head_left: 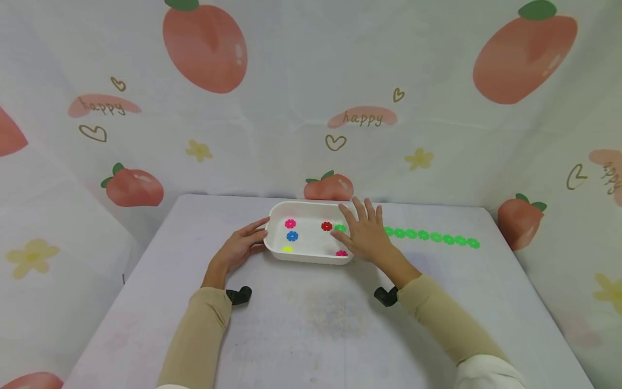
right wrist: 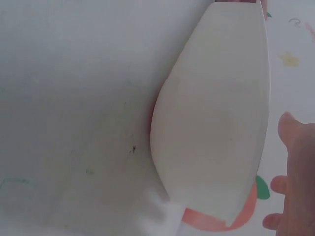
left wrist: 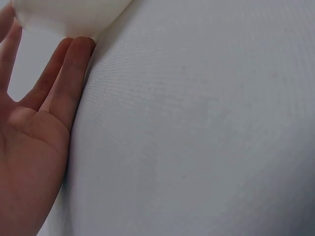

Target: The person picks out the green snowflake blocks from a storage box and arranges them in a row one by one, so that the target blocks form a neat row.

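Note:
A white plastic tray [head_left: 311,244] stands on the table with several small flower-shaped discs in it: a pink disc [head_left: 290,223], a blue disc [head_left: 292,236], a yellow disc [head_left: 288,249], a red disc [head_left: 326,226], a green disc [head_left: 340,228] and a second pink disc [head_left: 342,253]. My left hand [head_left: 239,248] touches the tray's left end with extended fingers [left wrist: 69,83]. Over the right end hovers my right hand [head_left: 368,236], its fingers spread and nothing held. In the right wrist view its thumb [right wrist: 288,127] is apart from the tray's outer wall [right wrist: 211,108].
To the right of the tray, a row of joined green discs [head_left: 424,235] lies on the white table [head_left: 311,324]. Behind the table hangs a fruit-printed cloth [head_left: 272,135]. Black camera mounts [head_left: 239,295] stick out at both wrists.

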A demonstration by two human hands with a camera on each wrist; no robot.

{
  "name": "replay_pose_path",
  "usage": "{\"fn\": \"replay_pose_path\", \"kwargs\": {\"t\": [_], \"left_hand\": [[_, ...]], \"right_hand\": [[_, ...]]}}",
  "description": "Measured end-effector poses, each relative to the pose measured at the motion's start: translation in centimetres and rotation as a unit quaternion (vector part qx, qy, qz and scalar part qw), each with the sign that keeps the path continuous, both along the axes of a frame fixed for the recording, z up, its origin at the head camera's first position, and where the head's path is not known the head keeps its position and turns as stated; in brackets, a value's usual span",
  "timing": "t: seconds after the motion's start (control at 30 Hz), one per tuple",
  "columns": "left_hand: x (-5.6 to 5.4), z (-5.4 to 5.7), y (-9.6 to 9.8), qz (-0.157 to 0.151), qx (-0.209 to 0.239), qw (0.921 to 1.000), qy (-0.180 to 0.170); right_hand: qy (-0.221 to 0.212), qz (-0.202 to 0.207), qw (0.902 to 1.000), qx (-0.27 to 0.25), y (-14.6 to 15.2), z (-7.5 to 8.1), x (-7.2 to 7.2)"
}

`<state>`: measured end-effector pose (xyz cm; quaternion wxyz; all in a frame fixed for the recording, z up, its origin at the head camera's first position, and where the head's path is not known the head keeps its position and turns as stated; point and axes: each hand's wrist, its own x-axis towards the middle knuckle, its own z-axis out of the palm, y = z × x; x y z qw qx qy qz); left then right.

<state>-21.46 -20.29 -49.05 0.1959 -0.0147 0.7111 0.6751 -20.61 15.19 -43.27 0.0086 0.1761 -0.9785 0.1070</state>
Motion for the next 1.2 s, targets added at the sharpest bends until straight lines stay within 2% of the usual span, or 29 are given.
{"fn": "replay_pose_path", "kwargs": {"t": [0.47,0.83,1.2], "left_hand": [[0.1,0.0,-0.1,-0.001,-0.003,1.0000,0.005],[0.0,0.0,-0.3,-0.002,0.002,1.0000,0.006],[0.1,0.2,0.0,0.001,0.000,1.0000,0.008]], "right_hand": [[-0.005,0.016,0.9999,0.000,-3.6,-0.2,-0.1],[-0.048,0.026,0.9977,-0.040,-5.6,0.0,-0.3],[-0.105,0.007,0.9914,-0.078,-6.6,-0.6,-0.9]]}}
